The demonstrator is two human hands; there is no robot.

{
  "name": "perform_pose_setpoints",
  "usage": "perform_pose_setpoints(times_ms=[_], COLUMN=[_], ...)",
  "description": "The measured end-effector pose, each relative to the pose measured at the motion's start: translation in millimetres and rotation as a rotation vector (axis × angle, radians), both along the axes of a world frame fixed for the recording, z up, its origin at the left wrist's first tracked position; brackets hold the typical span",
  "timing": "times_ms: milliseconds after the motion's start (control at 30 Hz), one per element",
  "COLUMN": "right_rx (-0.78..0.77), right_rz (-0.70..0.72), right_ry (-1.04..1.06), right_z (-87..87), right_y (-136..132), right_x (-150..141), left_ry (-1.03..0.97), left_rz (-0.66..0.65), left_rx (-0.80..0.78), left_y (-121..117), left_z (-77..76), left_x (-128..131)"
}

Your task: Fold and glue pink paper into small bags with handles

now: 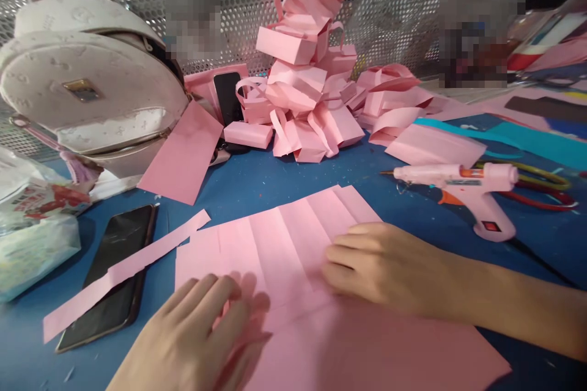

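A large sheet of pink paper (293,324) with several parallel creases lies on the blue table in front of me. My left hand (192,324) rests over its near left part, fingers loosely bent and thumb apart, holding nothing. On the creased upper right part, my right hand (380,263) presses down with fingers curled together at a fold. Its thumb is hidden. A narrow pink paper strip (142,263) lies to the left, across a black phone (110,275).
A pink glue gun (463,180) lies at right, its cord trailing away. Behind the sheet rises a pile of folded pink paper boxes (298,85) with handles. A white backpack (92,85), a second phone (228,98) and plastic bags (36,244) are at left and back.
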State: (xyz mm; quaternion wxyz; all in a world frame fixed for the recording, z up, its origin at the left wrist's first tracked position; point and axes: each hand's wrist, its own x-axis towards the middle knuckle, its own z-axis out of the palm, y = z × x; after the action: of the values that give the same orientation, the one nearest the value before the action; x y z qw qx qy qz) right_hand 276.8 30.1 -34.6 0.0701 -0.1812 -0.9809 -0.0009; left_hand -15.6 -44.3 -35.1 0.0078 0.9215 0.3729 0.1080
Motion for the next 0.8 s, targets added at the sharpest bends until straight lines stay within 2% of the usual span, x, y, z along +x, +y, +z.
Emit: perform_pose_setpoints(times_ms=[67,167,300,400,533,800], right_rx=[0.011,0.025,0.178,0.266,0.189,0.02], right_rz=[0.007,-0.003,-0.09,-0.146,-0.147,-0.15], right_ry=[-0.023,-0.014,0.103,0.066,0.083,0.05], right_z=[1.4,0.3,-2.7,-0.6,1.6,-8.4], right_y=[1,0,-13,-24,-31,-16], right_x=[1,-1,-15,-27,-39,-45], left_ry=[-0.046,-0.077,-0.134,-0.143,-0.139,-0.053], left_rz=[0.042,0.074,0.085,0.062,0.045,0.068], left_rx=[-0.146,-0.246,-0.273,-0.233,-0.197,-0.112], left_y=[6,6,3,3,4,2], left_z=[-1.5,-4.6,-6.5,-7.3,-8.3,-6.0], left_x=[3,7,9,9,8,5])
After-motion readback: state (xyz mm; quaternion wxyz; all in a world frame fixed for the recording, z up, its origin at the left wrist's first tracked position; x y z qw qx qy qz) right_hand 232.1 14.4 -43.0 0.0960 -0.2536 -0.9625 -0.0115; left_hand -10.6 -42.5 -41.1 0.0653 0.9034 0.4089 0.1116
